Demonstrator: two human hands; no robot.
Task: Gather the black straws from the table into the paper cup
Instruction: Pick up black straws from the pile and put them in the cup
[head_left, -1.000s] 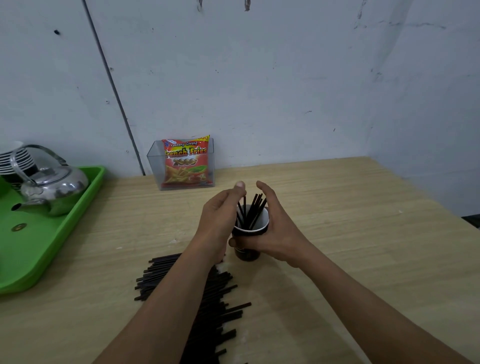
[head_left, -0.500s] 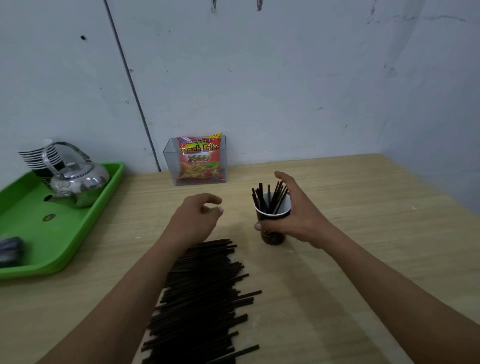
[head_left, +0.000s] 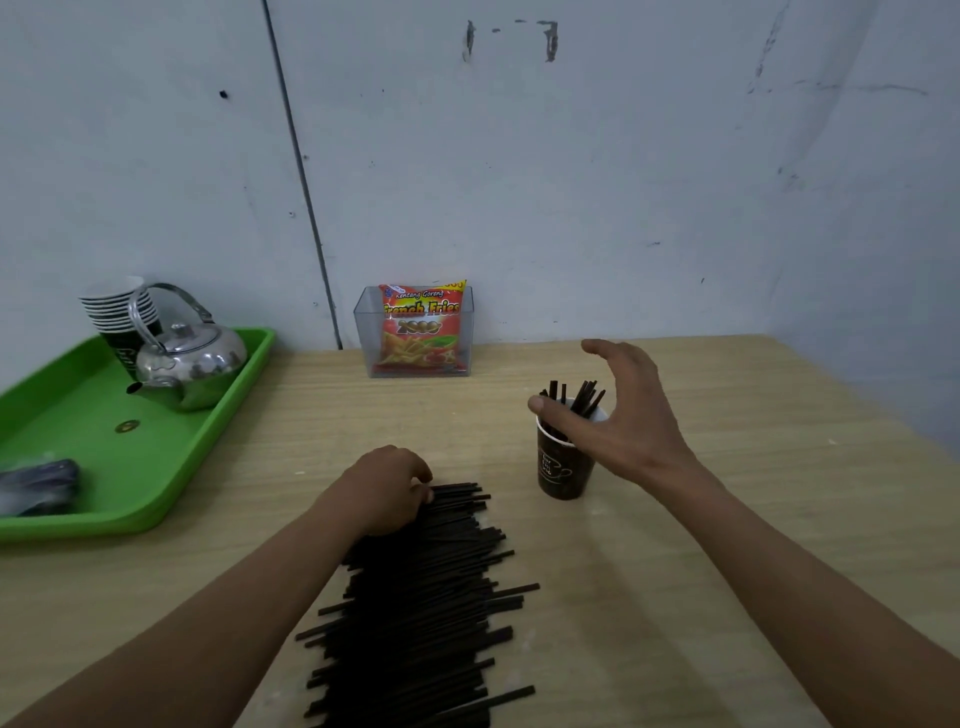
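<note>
A: Straws, where?
B: Black straws (head_left: 421, 587) were mostly piled on the desk (head_left: 753, 519), near the paper cup (head_left: 563, 473). A few stood in it, tips above the rim.
A: Grips?
B: Left grip (head_left: 387, 488) was curled on the pile's far end; couldn't tell if it pinched any. Right grip (head_left: 618, 415) was released, fingers spread by the cup rim.
A: Handling?
B: Likely light, stiff, slick, prone to roll. Mid-length pinch looked best. Clear box (head_left: 415, 358) held 1 French Fries packet (head_left: 421, 327).

snack pkt (head_left: 422, 328) in clear box: "Kentang Goreng", "French Fries", "2000", cup print unreadable
</note>
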